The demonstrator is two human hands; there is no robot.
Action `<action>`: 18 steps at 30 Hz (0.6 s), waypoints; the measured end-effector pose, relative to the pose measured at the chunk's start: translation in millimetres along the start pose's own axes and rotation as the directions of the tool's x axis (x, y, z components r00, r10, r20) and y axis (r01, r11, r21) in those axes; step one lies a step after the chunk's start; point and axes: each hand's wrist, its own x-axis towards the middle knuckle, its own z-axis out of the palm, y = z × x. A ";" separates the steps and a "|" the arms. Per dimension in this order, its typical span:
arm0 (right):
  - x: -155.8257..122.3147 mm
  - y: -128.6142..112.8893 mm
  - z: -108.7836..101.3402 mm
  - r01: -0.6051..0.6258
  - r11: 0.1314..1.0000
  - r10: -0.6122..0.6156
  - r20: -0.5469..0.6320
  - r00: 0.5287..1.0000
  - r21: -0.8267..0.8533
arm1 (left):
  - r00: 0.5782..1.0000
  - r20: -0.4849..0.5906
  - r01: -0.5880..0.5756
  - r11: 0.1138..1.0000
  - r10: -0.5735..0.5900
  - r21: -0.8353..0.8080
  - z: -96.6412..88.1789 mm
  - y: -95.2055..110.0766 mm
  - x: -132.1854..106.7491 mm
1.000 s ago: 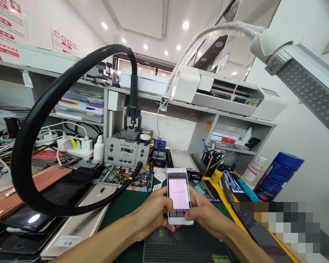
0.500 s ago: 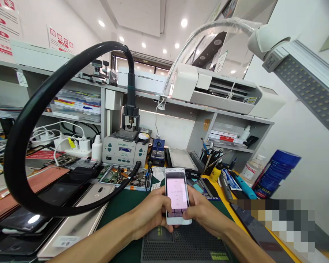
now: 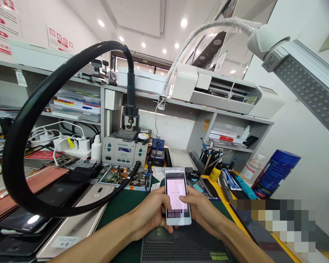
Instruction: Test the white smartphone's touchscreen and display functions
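Observation:
A white smartphone [image 3: 178, 195] is held up in the centre of the head view, its screen lit with a pale pink panel and darker keys below. My left hand [image 3: 155, 204] grips its left side, thumb at the lower left of the screen and fingers curled behind. From the other side, my right hand [image 3: 199, 206] holds the right edge, its thumb lying over the right middle of the screen. The fingers behind the phone are partly hidden. Beneath both hands lies a dark perforated mat [image 3: 186, 244].
A grey hot-air station [image 3: 124, 155] stands behind, its thick black hose [image 3: 19, 128] looping over the left side. Several phones [image 3: 76, 219] lie at left. Circuit boards fill a tray [image 3: 106, 179]. Tools and a clear bottle [image 3: 253, 168] stand at right, under a lamp [image 3: 307, 80].
My right thumb has moved up from the bottom right of the phone to the middle of its screen. My left hand and the phone stay nearly still.

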 end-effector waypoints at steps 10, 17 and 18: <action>-0.6 -2.1 1.5 0.017 0.998 -0.018 0.027 0.999 0.066 | 0.999 0.012 -0.031 0.999 0.031 0.038 1.3 0.8 -2.4; -2.4 -3.2 2.7 0.025 0.997 -0.026 0.016 1.000 0.073 | 1.000 0.016 -0.026 0.998 0.025 0.060 1.9 2.4 -4.2; -2.7 -3.5 3.2 0.027 0.997 -0.028 0.016 0.999 0.072 | 1.000 0.010 -0.017 0.998 0.016 0.068 3.0 3.8 -4.8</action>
